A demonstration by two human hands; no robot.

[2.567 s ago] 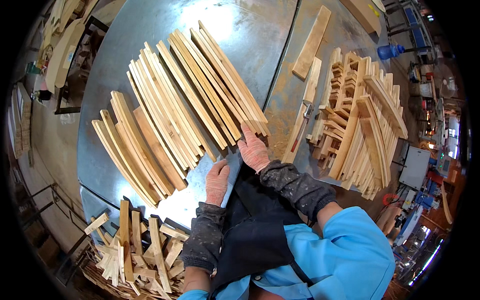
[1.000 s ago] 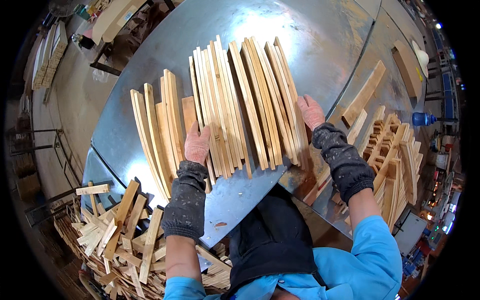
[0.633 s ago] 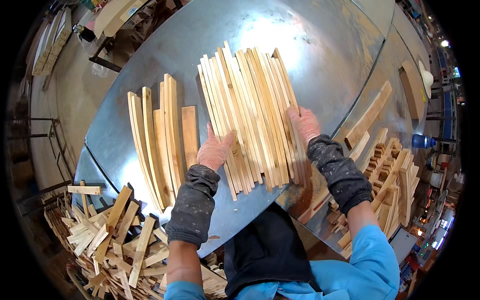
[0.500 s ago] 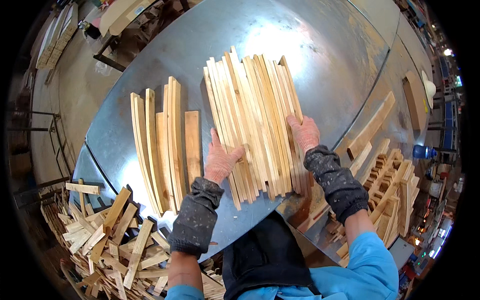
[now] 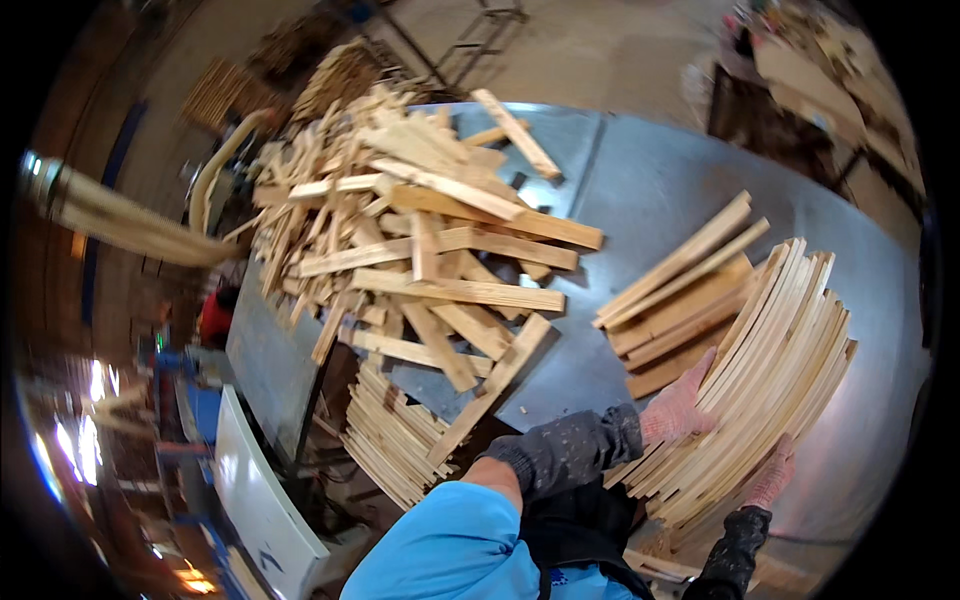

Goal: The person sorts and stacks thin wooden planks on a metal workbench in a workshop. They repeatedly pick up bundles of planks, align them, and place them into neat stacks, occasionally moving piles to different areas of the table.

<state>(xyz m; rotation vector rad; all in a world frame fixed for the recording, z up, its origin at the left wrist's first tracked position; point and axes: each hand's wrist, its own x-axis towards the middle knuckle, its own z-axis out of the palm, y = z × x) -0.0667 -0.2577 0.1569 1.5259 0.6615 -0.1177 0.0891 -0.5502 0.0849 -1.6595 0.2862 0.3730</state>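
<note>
A wide row of long, thin wooden strips [image 5: 775, 365] lies side by side at the right, squeezed between my two hands. My left hand [image 5: 682, 405], in a pinkish knit glove, grips the row's left side, thumb over the top and fingers along the edge. On the opposite side, my right hand [image 5: 772, 474] in a like glove presses the outer strips; part of its fingers is hidden. Just beyond my left hand lie several looser wooden strips [image 5: 680, 270] on the metal table. Whether the row is raised off the table, I cannot tell.
A big jumbled heap of wooden offcuts [image 5: 450, 250] covers the left part of the metal table [image 5: 650, 160]. Below its near edge sits a stack of strips [image 5: 385, 440]. A white panel [image 5: 255, 490] stands at the lower left. A hose [image 5: 215, 170] rises behind the heap.
My view has swung left, bringing the offcut heap to the middle and the row to the right. My hands stay at the row's two sides; its near ends look more uneven.
</note>
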